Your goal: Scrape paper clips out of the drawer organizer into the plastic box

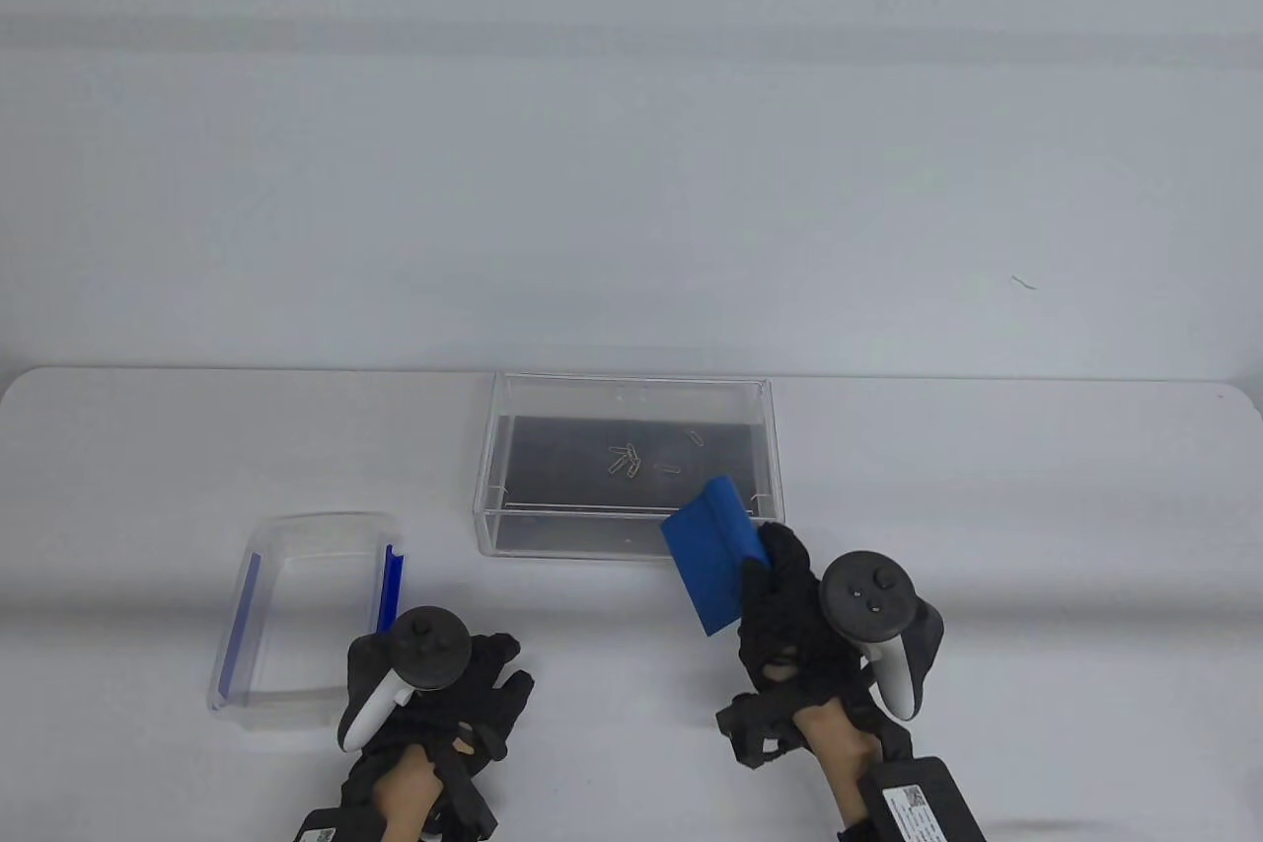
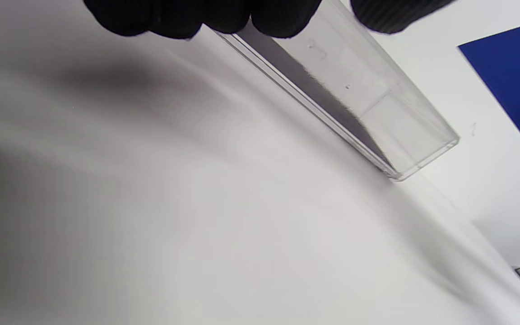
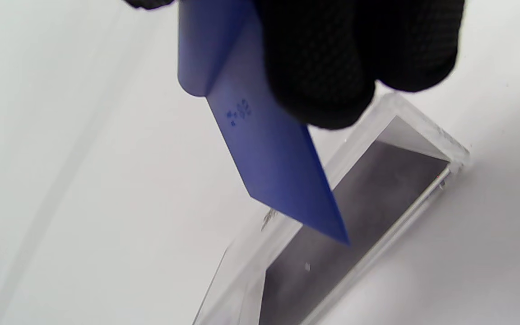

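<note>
A clear drawer organizer (image 1: 629,526) sits mid-table with several paper clips (image 1: 626,460) on its dark floor. It also shows in the left wrist view (image 2: 404,135) and the right wrist view (image 3: 404,135). My right hand (image 1: 789,605) grips a blue scraper (image 1: 712,556) over the organizer's near right corner; in the right wrist view the scraper (image 3: 269,158) points down toward the organizer. A clear plastic box (image 1: 306,615) with blue side clips stands at the left. My left hand (image 1: 444,684) lies just right of the box, holding nothing, fingers loosely curled.
The white table's far edge (image 1: 631,373) runs just behind the organizer. A small speck (image 1: 1023,282) lies beyond it on the right.
</note>
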